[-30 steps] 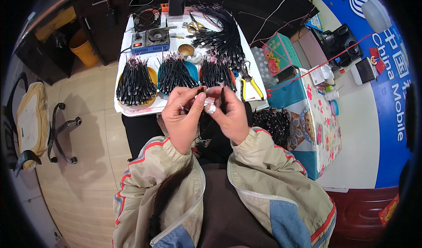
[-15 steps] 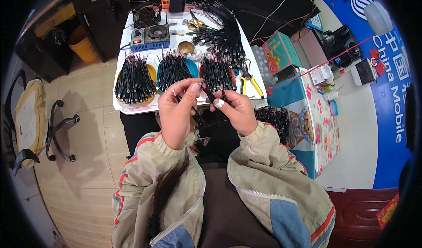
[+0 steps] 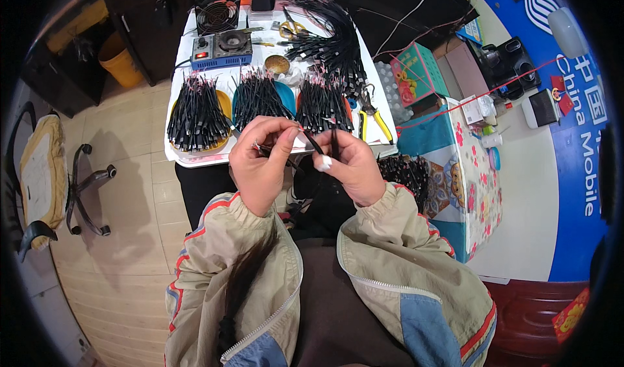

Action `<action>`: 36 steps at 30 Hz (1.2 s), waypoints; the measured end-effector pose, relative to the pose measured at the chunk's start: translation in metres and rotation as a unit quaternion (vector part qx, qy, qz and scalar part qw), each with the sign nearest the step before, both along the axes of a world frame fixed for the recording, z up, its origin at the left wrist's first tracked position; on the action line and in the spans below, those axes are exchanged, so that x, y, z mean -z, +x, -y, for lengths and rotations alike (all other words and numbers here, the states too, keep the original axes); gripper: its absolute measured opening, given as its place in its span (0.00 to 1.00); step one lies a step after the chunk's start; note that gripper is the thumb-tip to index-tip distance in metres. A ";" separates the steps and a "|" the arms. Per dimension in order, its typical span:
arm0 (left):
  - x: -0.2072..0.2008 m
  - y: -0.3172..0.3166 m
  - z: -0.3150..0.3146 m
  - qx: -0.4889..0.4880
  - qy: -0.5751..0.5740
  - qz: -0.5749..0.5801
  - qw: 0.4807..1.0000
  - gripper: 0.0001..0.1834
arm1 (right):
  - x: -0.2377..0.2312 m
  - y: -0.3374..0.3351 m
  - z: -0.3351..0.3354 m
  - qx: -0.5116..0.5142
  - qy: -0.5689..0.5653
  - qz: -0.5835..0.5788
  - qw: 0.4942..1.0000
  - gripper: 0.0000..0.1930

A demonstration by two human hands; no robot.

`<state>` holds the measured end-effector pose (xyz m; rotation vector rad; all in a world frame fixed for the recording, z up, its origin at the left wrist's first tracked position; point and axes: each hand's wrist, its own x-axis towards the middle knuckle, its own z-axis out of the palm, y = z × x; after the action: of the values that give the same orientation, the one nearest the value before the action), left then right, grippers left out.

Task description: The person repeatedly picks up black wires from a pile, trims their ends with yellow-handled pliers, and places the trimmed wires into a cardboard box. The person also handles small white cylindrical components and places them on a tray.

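Note:
Above my lap, close to the near edge of the table, both hands meet at a thin black cable [image 3: 314,143]. My left hand [image 3: 263,165] pinches its end between thumb and forefinger, where a bit of reddish wire shows. The cable's other part runs into my right hand [image 3: 354,170], whose thumb and fingers are closed on it. A white covering sits on the right thumb's tip. A second dark strand [image 3: 335,143] rises between the right fingers. More black cable hangs below the hands, partly hidden. Just beyond lie bundles of short black cables [image 3: 323,104] with pinkish wire ends.
More cable bundles lie in a yellow tray [image 3: 225,105] and a blue tray [image 3: 285,99]. Yellow-handled pliers [image 3: 377,121] lie at right. Farther back are a blue soldering device [image 3: 222,50], a fan [image 3: 216,18], a round tin [image 3: 277,64], scissors [image 3: 290,27] and a long cable bunch [image 3: 331,35].
My left fingers have curled in more around the cable end. The cable between my hands has tilted a little, and the scene has shifted slightly in view.

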<state>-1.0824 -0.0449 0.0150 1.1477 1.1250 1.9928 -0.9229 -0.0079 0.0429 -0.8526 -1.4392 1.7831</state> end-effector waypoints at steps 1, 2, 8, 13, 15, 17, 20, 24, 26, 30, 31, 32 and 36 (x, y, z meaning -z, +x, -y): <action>0.002 0.000 -0.001 -0.007 0.000 0.002 1.000 0.05 | 0.000 -0.002 0.000 0.019 0.007 0.009 1.000 0.11; 0.004 0.001 -0.003 -0.005 0.004 0.018 1.000 0.05 | 0.000 -0.005 0.000 0.038 0.013 0.018 0.999 0.11; 0.018 0.010 -0.015 -0.019 0.021 0.123 0.992 0.04 | 0.011 -0.022 0.005 0.033 -0.133 -0.096 0.986 0.06; 0.031 0.006 -0.024 -0.131 0.040 -0.031 0.990 0.05 | 0.019 -0.029 0.006 0.018 -0.207 -0.127 0.970 0.07; 0.036 0.003 -0.030 -0.137 0.046 -0.022 0.989 0.05 | 0.020 -0.029 -0.001 0.028 -0.177 -0.098 0.979 0.07; 0.039 0.001 -0.033 -0.126 0.044 -0.003 0.991 0.05 | 0.020 -0.028 -0.006 0.051 -0.151 -0.063 0.985 0.08; 0.043 -0.001 -0.037 -0.093 0.020 0.038 0.995 0.05 | 0.017 -0.024 -0.015 0.073 -0.098 -0.006 0.992 0.09; 0.049 -0.003 -0.041 -0.038 -0.035 0.096 0.994 0.08 | 0.011 -0.023 -0.047 0.097 0.010 0.055 0.994 0.08; 0.053 -0.004 -0.042 -0.030 -0.047 0.092 0.994 0.10 | 0.007 -0.021 -0.081 0.092 0.133 0.105 0.981 0.07; 0.063 0.006 -0.037 0.032 -0.050 -0.014 0.998 0.12 | 0.016 -0.037 -0.155 0.026 0.242 0.256 0.936 0.07; 0.066 0.010 -0.035 0.058 -0.069 0.007 0.996 0.12 | 0.020 -0.043 -0.170 0.016 0.274 0.298 0.914 0.07; 0.069 0.011 -0.034 0.071 -0.070 0.000 0.995 0.11 | 0.024 -0.049 -0.183 0.016 0.278 0.358 0.891 0.06; 0.079 0.010 -0.035 0.099 -0.090 0.013 0.991 0.11 | 0.034 -0.063 -0.213 -0.026 0.463 0.456 0.759 0.07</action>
<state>-1.0725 -0.0103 -0.0640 1.0909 1.1082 1.7138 -0.9860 0.2055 0.0087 -1.1244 -2.6055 0.3581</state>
